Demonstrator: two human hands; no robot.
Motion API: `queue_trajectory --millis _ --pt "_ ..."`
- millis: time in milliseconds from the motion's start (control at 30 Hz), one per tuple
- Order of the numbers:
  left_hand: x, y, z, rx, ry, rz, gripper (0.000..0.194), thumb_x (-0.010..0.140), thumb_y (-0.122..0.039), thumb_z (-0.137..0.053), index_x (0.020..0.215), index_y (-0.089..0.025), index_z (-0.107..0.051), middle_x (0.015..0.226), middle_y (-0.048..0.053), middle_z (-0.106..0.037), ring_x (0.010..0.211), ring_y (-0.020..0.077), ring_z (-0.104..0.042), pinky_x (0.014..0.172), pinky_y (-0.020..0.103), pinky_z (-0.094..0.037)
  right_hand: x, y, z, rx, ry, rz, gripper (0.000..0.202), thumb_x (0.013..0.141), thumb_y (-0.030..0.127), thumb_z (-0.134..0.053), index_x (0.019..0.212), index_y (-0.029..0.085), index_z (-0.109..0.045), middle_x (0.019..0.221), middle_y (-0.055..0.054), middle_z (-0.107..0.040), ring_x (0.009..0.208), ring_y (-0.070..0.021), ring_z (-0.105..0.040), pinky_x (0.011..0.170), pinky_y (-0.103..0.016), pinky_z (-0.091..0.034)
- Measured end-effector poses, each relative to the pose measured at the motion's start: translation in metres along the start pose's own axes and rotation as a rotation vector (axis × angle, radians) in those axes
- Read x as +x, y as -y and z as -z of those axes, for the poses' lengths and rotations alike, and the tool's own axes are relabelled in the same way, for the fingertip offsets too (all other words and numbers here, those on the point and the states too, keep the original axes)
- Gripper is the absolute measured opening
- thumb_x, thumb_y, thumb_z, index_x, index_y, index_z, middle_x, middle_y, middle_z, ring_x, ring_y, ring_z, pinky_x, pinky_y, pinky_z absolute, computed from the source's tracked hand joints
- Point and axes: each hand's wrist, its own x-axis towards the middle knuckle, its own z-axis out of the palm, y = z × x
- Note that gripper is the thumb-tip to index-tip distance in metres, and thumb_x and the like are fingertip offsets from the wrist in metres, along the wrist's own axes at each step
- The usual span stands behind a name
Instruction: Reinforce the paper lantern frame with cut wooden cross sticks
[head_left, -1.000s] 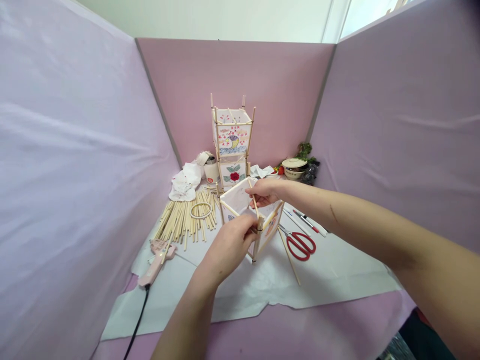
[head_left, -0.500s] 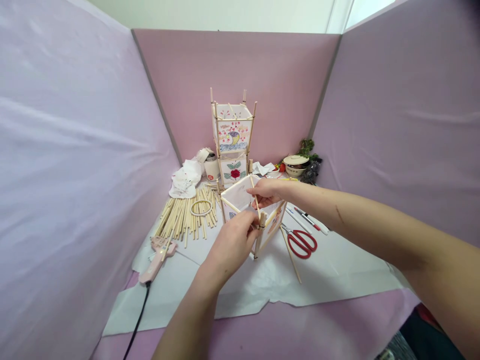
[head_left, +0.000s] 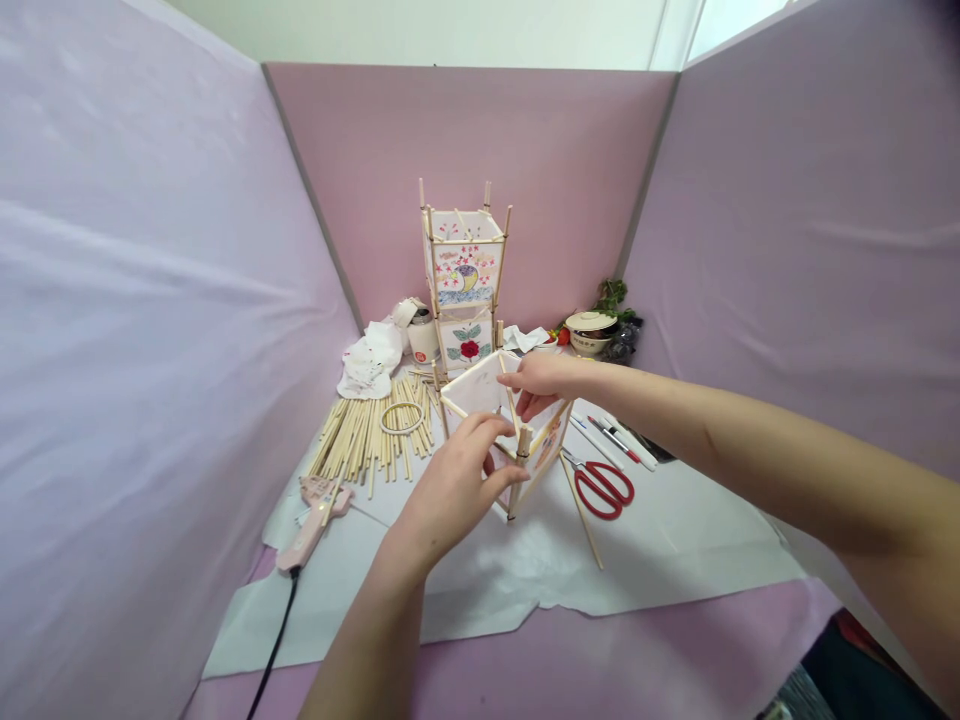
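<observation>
A square paper lantern (head_left: pixel 466 388) with a wooden stick frame and drawn-on sides stands in front of me. My left hand (head_left: pixel 457 485) grips its near corner, thumb along the outside of the post and fingers over the top rim. A thin wooden stick (head_left: pixel 505 368) runs across the lantern's open top. Pinched on that stick is my right hand (head_left: pixel 546 380), reaching in from the right; its curled fingers hang inside the lantern. The inside below my hands is partly hidden.
Behind stands a taller two-tier lantern (head_left: pixel 466 272). To the left lie many wooden sticks (head_left: pixel 360 435), a ring (head_left: pixel 402 418) and a pink glue gun (head_left: pixel 311 530) with its cord. Red-handled scissors (head_left: pixel 604 490), a loose stick (head_left: pixel 583 515) and pens (head_left: pixel 600 440) lie right; a lidded bowl (head_left: pixel 590 332) stands behind.
My left hand has loosened and spread, its thumb now stretched across the corner post and its fingers higher over the rim. My right hand has shifted slightly right along the stick.
</observation>
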Motion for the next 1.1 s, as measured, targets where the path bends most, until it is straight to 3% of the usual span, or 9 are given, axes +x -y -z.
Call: queue_trajectory --millis 100,167,267,367,433,533,700,900,1100 --pt "-0.001 0.005 0.013 0.020 -0.108 0.057 0.026 0.082 -0.040 -0.062 0.102 -0.024 -0.059 0.103 0.002 -0.061 0.074 0.0140 -0.057 0.069 0.030 -0.045 -0.031 0.002 0.020 -0.181 -0.159 0.183 0.037 0.083 0.048 -0.063 0.072 0.013 -0.062 0.065 -0.009 -0.069 0.057 -0.0186 -0.066 0.056 -0.026 -0.051" --pt "0.001 0.016 0.020 0.028 -0.250 0.137 0.027 0.083 -0.045 -0.059 0.097 -0.023 -0.060 0.092 0.002 -0.062 0.076 0.0156 -0.057 0.068 0.029 -0.044 -0.057 -0.010 0.035 -0.147 -0.314 0.323 0.035 0.084 0.048 -0.061 0.077 0.014 -0.063 0.069 -0.009 -0.070 0.059 -0.0173 -0.065 0.055 -0.025 -0.050" --pt "0.013 0.045 0.022 -0.027 -0.490 0.247 0.031 0.081 -0.047 -0.059 0.099 -0.021 -0.057 0.100 0.003 -0.062 0.087 0.0174 -0.058 0.071 0.028 -0.045 -0.083 -0.050 0.050 -0.016 -0.553 0.412 0.033 0.087 0.049 -0.053 0.088 0.017 -0.064 0.080 -0.008 -0.071 0.069 -0.0180 -0.066 0.060 -0.027 -0.051" --pt "0.033 0.075 0.016 -0.133 -0.581 0.321 0.042 0.077 -0.045 -0.063 0.110 -0.021 -0.053 0.117 0.007 -0.059 0.105 0.0195 -0.055 0.082 0.030 -0.044 -0.078 -0.097 0.042 0.097 -0.739 0.344 0.032 0.082 0.049 -0.060 0.093 0.019 -0.063 0.088 -0.007 -0.070 0.079 -0.0201 -0.065 0.067 -0.030 -0.051" --pt "0.046 0.087 0.010 -0.201 -0.555 0.368 0.046 0.075 -0.043 -0.064 0.113 -0.019 -0.053 0.120 0.009 -0.058 0.108 0.0201 -0.054 0.085 0.030 -0.043 -0.063 -0.117 0.026 0.169 -0.664 0.324 0.038 0.078 0.048 -0.065 0.102 0.020 -0.060 0.105 -0.009 -0.067 0.093 -0.0212 -0.064 0.077 -0.032 -0.051" --pt "0.060 0.092 0.008 -0.194 -0.466 0.394 0.038 0.075 -0.043 -0.061 0.104 -0.017 -0.059 0.103 0.006 -0.064 0.095 0.0194 -0.058 0.080 0.028 -0.042 -0.035 -0.124 -0.004 0.273 -0.517 0.421 0.048 0.078 0.049 -0.062 0.117 0.021 -0.054 0.122 -0.008 -0.060 0.106 -0.0205 -0.059 0.085 -0.031 -0.048" --pt "0.055 0.083 0.017 0.009 -0.413 0.414 0.028 0.078 -0.042 -0.051 0.077 -0.017 -0.064 0.070 -0.001 -0.060 0.069 0.0162 -0.053 0.062 0.025 -0.036 -0.010 -0.114 -0.029 0.334 -0.610 0.424 0.040 0.087 0.051 -0.043 0.100 0.017 -0.060 0.094 -0.004 -0.066 0.085 -0.0189 -0.059 0.072 -0.025 -0.044" --pt "0.028 0.074 0.029 0.181 -0.425 0.424 0.024 0.078 -0.037 -0.048 0.071 -0.019 -0.061 0.062 -0.002 -0.054 0.061 0.0149 -0.048 0.056 0.025 -0.030 -0.004 -0.107 -0.030 0.209 -0.643 0.449 0.034 0.088 0.044 -0.038 0.076 0.018 -0.057 0.072 0.000 -0.058 0.070 -0.0161 -0.051 0.063 -0.023 -0.036" --pt "0.013 0.068 0.030 0.249 -0.445 0.460 0.024 0.080 -0.039 -0.048 0.069 -0.020 -0.058 0.060 -0.003 -0.052 0.059 0.0146 -0.047 0.056 0.026 -0.030 0.002 -0.102 -0.026 0.129 -0.617 0.437 0.034 0.090 0.044 -0.035 0.069 0.020 -0.047 0.063 0.002 -0.048 0.063 -0.0141 -0.045 0.058 -0.022 -0.031"
